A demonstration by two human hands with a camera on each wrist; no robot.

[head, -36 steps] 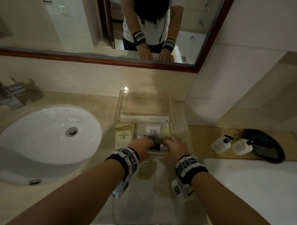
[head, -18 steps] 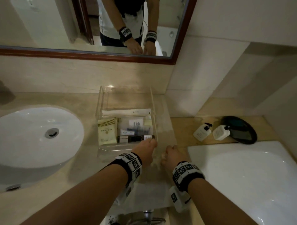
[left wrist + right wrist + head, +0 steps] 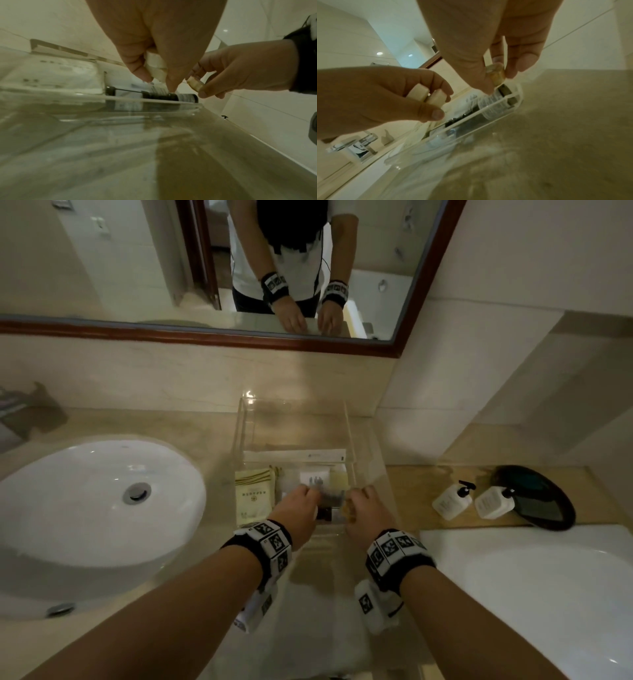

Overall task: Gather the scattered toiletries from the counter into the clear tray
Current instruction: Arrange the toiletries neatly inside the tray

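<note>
The clear tray [image 3: 350, 436] stands on the counter against the wall. It holds a long white packet [image 3: 294, 455], a green sachet [image 3: 252, 498], a white packet [image 3: 315, 479] and dark small bottles [image 3: 171, 96]. Both hands hover over the tray's front edge. My left hand [image 3: 301, 501] pinches two small cream bars [image 3: 426, 95], seen in the left wrist view as a cream bar [image 3: 155, 66]. My right hand [image 3: 359, 503] pinches a small round yellowish item [image 3: 494, 75] between thumb and fingers, just above the bottles.
A white basin [image 3: 96, 501] sits to the left, with a faucet [image 3: 13, 405] behind it. Two white pump bottles [image 3: 452, 503] [image 3: 493, 503] and a black round dish [image 3: 544, 498] stand on the ledge at right. A white bathtub rim [image 3: 513, 577] lies below them.
Both hands left the tray for the counter in front of it, then came forward again. They now hold small items over the tray's front edge.
</note>
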